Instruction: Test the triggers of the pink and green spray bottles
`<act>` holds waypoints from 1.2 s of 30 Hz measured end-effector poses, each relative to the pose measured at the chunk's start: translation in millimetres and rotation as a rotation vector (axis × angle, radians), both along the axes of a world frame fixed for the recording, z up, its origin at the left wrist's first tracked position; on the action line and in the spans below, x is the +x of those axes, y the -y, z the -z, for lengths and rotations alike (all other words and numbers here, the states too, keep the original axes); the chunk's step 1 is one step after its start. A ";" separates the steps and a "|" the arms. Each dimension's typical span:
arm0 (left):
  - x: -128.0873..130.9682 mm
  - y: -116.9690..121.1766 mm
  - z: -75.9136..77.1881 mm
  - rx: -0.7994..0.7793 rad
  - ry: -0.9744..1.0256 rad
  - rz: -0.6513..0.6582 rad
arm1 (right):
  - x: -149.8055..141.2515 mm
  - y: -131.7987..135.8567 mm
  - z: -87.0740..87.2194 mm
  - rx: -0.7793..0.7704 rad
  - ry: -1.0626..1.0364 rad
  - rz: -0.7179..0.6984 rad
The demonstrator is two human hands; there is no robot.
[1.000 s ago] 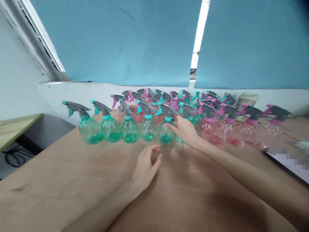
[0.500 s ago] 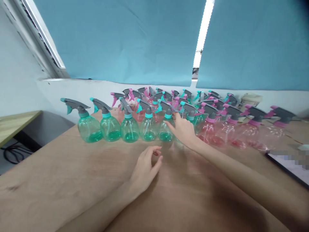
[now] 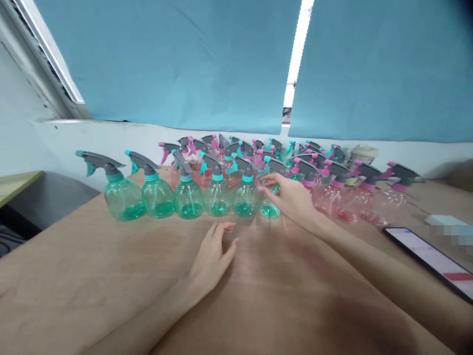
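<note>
My right hand (image 3: 293, 199) is in front of a green spray bottle (image 3: 269, 211), covering part of its right side. Its thumb and index finger are apart, across the upper body just below the turquoise collar; I see no firm grip, and the other fingers are partly hidden. Nearer to me, my left hand (image 3: 212, 254) hovers over or rests on the table, fingers curved and apart, holding nothing. Several green bottles (image 3: 219, 199) with turquoise-and-grey spray heads line up to the left. Pink bottles (image 3: 340, 204) with pink-and-grey heads continue the row to the right.
More spray bottles (image 3: 201, 147) crowd behind the front row, against the white wall. A phone (image 3: 424, 256) lies on the wooden table (image 3: 92, 276) at right, near a white object (image 3: 445, 220). A paper-like cup (image 3: 364, 154) stands at the back.
My right hand has shifted right along the row, from the fifth green bottle to the one beside it. My left hand keeps its pose. The view has turned slightly right, showing more of the phone.
</note>
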State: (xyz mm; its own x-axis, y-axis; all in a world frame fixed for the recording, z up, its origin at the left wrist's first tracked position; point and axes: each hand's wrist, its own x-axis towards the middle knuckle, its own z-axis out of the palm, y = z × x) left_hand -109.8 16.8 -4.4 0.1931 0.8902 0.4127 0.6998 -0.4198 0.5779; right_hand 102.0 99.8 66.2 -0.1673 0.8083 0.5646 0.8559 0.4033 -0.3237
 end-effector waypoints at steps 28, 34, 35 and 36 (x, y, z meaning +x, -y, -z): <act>0.8 1.2 -2.7 -0.028 0.005 0.006 | 21.6 -43.9 -54.8 0.086 0.310 0.130; 4.9 3.3 -2.2 -0.007 0.019 0.034 | 29.4 -30.3 -61.9 -0.034 0.309 -0.053; 6.1 4.1 -2.4 -0.004 0.020 0.038 | 30.4 -25.4 -62.6 -0.051 0.294 -0.068; 7.5 5.1 -2.8 -0.005 0.022 0.041 | 31.3 -19.7 -63.1 -0.067 0.279 -0.084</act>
State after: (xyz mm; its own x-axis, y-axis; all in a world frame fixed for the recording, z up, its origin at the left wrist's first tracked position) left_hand -102.3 11.7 -1.6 0.2207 0.8836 0.4129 0.6694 -0.4452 0.5948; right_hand 133.3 119.5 129.3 -0.3762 0.8188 0.4337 0.8800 0.4622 -0.1092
